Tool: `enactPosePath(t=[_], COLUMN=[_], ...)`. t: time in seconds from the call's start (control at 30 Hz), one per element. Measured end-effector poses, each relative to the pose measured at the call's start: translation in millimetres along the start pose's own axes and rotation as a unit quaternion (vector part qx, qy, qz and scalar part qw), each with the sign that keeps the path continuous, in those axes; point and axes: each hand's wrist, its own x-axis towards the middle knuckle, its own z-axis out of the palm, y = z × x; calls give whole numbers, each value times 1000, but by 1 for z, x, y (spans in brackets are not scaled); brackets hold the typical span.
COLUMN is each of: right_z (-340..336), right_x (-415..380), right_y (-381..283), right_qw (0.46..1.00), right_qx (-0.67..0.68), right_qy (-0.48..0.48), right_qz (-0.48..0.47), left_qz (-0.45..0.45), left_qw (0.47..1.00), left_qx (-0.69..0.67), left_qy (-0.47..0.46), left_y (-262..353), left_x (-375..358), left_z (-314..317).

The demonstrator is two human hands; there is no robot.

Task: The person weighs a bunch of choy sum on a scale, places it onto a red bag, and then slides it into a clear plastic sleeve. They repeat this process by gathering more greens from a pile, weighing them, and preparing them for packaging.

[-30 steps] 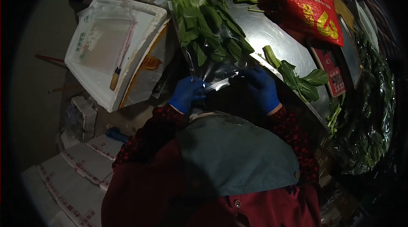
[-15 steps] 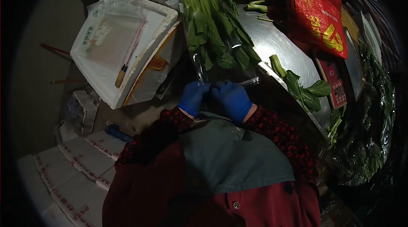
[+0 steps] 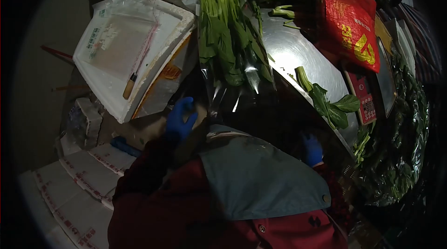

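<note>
A clear plastic bag of leafy green stalks lies in front of me, stems pointing away and its lower end spread flat. To its left, my gloved left hand is raised with thumb and fingers apart, holding nothing, beside the white foam box. My gloved right hand is lower right, near the edge of the metal tray; its fingers are in dark shadow and hard to make out. Neither hand touches the bag.
A knife lies in the foam box. One loose green rests on the tray. A red bag, a red scale and bagged greens stand right. White printed packages lie lower left.
Both hands have left the near end of the plastic bag and moved apart, the left one leftward and the right one down to the right. The bag's near end now lies flatter.
</note>
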Motion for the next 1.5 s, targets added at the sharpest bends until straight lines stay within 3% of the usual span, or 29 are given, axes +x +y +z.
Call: enactPosePath(t=[0.03,0.07,0.1,0.17,0.2,0.23,0.27,0.3,0.33,0.37,0.4,0.43,0.47,0.5,0.57,0.6,0.63,0.67,0.7,0.73,0.77,0.93,1.13,1.3,1.37,1.47,1.5], right_z=[-45,-72,-91,-113,-125,-135,-143,-150,-155,-157,-156,-152,-144,-132,-138,-141,-146,-142,-136,-137,-138,-142,-155,-153,-153,-176,-172], right_x=[22,38,54,94,112,128,143,157,168,179,189,196,200,205,207,209,210,215,225,232,238,261,257,256,259,269,280], right_y=[-14,-21,-25,-27,-34,-44,-55,-67,-73,-73,-73,-73,-72,-70,-76,-78,-82,-82,-81,-83,-83,-88,-117,-124,-120,-118,-113], right_qw=[989,983,975,935,914,889,888,863,835,835,853,865,865,904,857,902,936,937,908,871,871,919,958,954,917,925,930], right_qx=[-13,-38,-64,-101,-114,-126,-128,-149,-170,-172,-142,-111,-112,179,452,374,292,292,378,461,461,381,229,201,257,356,354], right_qy=[144,177,208,294,313,329,330,325,318,317,254,188,185,127,55,94,132,132,142,151,150,90,109,159,297,111,53], right_qz=[-9,-23,-37,-172,-233,-293,-295,-356,-415,-415,-434,-451,-453,-367,-242,-195,-145,-142,-111,-78,-75,45,132,154,67,77,82], left_qz=[128,251,251,340,340,443,540,540,545,548,547,523,495,493,328,327,194,56,56,16,-24,-116,-193,-199,-203,-223,-199], left_qw=[978,912,912,830,830,786,732,733,710,684,686,726,763,765,924,924,973,997,997,999,992,978,965,971,976,974,977], left_qx=[162,315,315,441,441,430,413,412,433,450,448,407,363,362,193,191,123,53,52,-36,-123,-170,-176,-135,-84,-8,52], left_qy=[41,80,79,-21,-18,-28,-38,-36,-103,-170,-168,-185,-203,-201,-46,-47,-23,1,-2,14,30,37,13,-12,-14,-27,-57], left_y=[3,3,-2,-19,-23,-23,-22,-17,-7,-2,-2,-3,-4,-10,-20,-25,-25,-25,-25,-27,-29,-60,-89,-114,-119,-127,-161], left_x=[3,5,10,26,36,47,55,62,68,74,78,81,82,80,74,76,78,81,85,90,94,119,149,167,172,180,185], left_z=[-9,-15,-18,-20,-15,-5,4,8,11,12,12,13,13,15,21,24,27,31,34,38,42,56,73,82,85,88,93])
